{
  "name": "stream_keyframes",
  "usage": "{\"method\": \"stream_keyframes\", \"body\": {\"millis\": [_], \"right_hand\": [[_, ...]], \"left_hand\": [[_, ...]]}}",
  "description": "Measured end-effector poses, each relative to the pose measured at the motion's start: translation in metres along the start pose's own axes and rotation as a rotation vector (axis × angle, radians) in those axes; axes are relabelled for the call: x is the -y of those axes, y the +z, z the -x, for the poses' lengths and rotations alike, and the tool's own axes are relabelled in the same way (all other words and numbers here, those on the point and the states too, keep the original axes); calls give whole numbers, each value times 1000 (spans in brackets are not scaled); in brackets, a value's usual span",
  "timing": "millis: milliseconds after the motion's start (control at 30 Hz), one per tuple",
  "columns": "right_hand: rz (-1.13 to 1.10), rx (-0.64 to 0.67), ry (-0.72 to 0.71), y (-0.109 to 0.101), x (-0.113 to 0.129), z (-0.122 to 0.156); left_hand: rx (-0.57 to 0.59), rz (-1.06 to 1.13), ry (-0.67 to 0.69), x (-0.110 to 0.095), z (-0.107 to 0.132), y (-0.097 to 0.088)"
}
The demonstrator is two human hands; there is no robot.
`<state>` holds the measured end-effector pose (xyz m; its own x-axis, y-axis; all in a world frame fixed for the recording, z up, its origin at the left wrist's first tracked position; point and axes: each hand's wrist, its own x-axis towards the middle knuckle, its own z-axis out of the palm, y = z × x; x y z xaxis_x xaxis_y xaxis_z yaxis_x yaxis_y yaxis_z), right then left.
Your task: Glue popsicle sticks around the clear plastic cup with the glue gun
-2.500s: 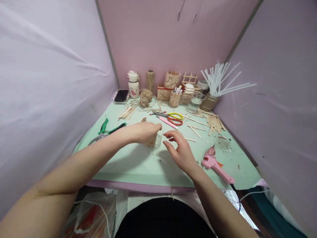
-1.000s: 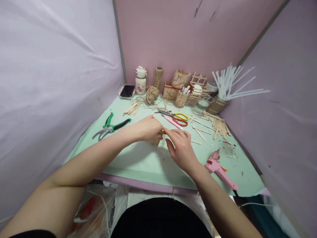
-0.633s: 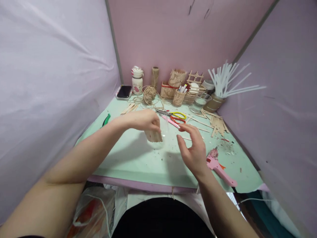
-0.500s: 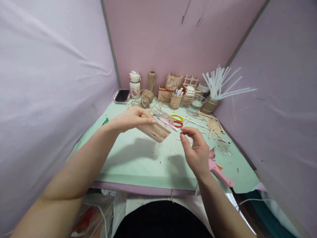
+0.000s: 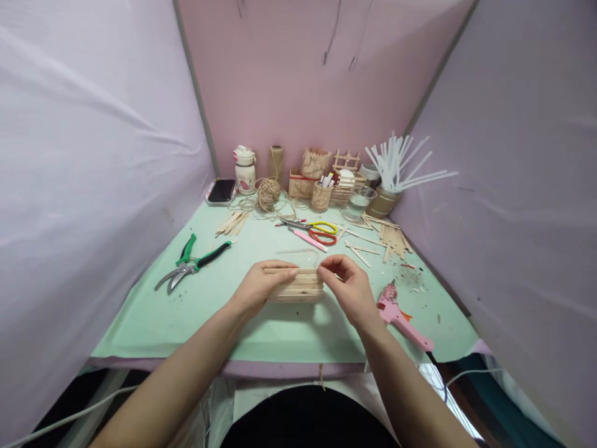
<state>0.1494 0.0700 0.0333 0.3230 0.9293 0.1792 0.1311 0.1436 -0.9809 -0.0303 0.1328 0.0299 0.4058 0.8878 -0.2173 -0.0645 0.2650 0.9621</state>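
Above the middle of the table, my left hand (image 5: 265, 283) is closed round the left end of a clear plastic box faced with craft sticks (image 5: 301, 289). Several pale wooden sticks lie side by side across its near face, and the see-through plastic shows faintly behind them. My left thumb presses on the upper stick. At the right end, my right hand (image 5: 342, 281) is closed, its thumb and fingertips pinching the top corner. To the right of that hand lies a pink glue gun (image 5: 396, 314). The box's underside is hidden.
Green-handled pruning shears (image 5: 189, 264) lie left. Scissors (image 5: 321, 231), a pink pen (image 5: 308, 239) and loose sticks (image 5: 394, 239) lie beyond my hands. Behind stand a bottle (image 5: 245, 171), a twine ball (image 5: 268, 194), a glass of water (image 5: 360, 202) and white glue sticks (image 5: 396, 165).
The stick-faced box has swung level and come lower, nearer to me. My right hand has moved left and now pinches its right end. The view has shifted, showing the shears.
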Motion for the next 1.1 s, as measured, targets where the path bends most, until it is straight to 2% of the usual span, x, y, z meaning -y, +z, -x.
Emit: {"method": "stream_keyframes", "body": {"millis": [267, 700, 900, 1033, 1100], "right_hand": [[48, -8, 26, -2, -7, 2], [46, -20, 48, 2, -4, 5], [42, -27, 31, 3, -14, 4], [30, 29, 25, -9, -16, -1], [44, -16, -14, -24, -13, -6]], "left_hand": [[41, -43, -31, 4, 1, 1], [15, -85, 56, 9, 4, 2], [41, 50, -31, 9, 5, 6], [32, 160, -46, 6, 5, 6], [-17, 213, -57, 2, 5, 2]]}}
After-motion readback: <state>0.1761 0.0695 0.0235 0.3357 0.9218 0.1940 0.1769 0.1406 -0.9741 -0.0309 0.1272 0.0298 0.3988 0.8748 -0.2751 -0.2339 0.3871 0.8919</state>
